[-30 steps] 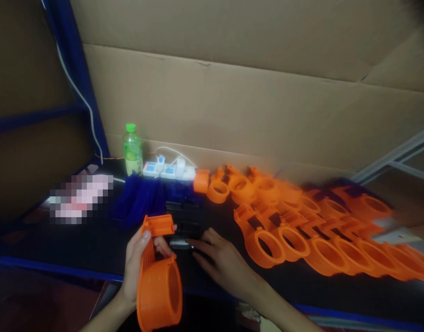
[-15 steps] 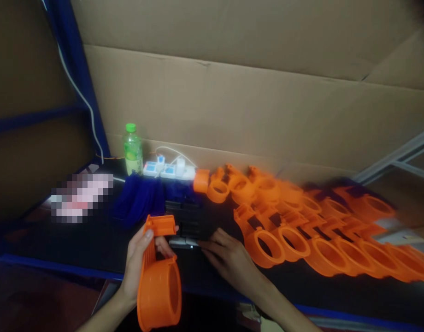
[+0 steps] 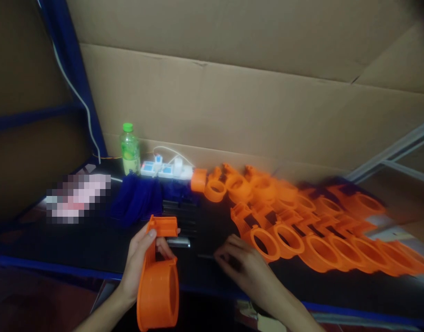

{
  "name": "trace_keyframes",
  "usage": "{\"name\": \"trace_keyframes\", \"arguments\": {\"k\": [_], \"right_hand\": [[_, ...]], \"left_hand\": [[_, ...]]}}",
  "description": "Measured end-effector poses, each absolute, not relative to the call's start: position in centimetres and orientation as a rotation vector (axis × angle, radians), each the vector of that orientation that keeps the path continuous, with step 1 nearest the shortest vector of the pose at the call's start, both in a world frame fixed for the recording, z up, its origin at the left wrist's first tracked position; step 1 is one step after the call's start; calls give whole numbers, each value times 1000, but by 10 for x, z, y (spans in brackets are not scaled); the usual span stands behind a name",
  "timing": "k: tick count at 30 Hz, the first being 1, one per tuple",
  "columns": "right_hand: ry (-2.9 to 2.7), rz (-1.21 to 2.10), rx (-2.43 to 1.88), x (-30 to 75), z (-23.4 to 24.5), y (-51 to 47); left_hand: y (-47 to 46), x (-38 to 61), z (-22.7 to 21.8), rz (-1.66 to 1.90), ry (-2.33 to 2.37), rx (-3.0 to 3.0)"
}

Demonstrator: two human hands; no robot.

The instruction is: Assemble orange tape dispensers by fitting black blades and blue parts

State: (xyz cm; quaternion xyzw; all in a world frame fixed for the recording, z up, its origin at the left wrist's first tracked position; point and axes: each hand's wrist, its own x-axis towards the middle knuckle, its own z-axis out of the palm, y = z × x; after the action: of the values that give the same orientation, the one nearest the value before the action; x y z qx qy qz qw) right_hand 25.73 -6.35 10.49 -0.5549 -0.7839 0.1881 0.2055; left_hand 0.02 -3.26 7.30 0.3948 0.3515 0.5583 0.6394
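Note:
My left hand (image 3: 142, 244) grips an orange plastic tape dispenser (image 3: 158, 293) by its narrow upper part, with the large ring hanging down toward me. My right hand (image 3: 244, 263) is closed in a pinch at the end of a thin dark strip (image 3: 205, 256), which sticks out to the left just above the black tabletop (image 3: 94, 244). Between the hands, a shiny metal strip (image 3: 179, 242) lies partly behind the left fingers. Behind it, several dark strips (image 3: 180, 212) lie side by side. Shade and blur hide the details of the pinched strip.
Several orange tape dispensers (image 3: 322, 251) stand in rows on the right. Behind the left hand lies a pile of blue pieces (image 3: 138, 198), near a power strip (image 3: 167, 169) with plugs and a green-capped bottle (image 3: 130, 150). A cardboard wall (image 3: 215, 106) closes off the back.
My right hand has drawn back to the right from the shiny strip, with a thin dark strip at its fingertips. The left hand keeps the tape dispenser; the view has shifted slightly.

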Motion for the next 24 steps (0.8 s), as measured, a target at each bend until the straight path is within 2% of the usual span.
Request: {"name": "trace_keyframes", "arguments": {"k": [10, 24], "right_hand": [[-1945, 885, -1595, 244, 158, -62], [-1802, 1108, -1534, 231, 152, -50]], "left_hand": [[-32, 2, 69, 1163, 756, 967], [-36, 3, 70, 1068, 648, 1038]]}}
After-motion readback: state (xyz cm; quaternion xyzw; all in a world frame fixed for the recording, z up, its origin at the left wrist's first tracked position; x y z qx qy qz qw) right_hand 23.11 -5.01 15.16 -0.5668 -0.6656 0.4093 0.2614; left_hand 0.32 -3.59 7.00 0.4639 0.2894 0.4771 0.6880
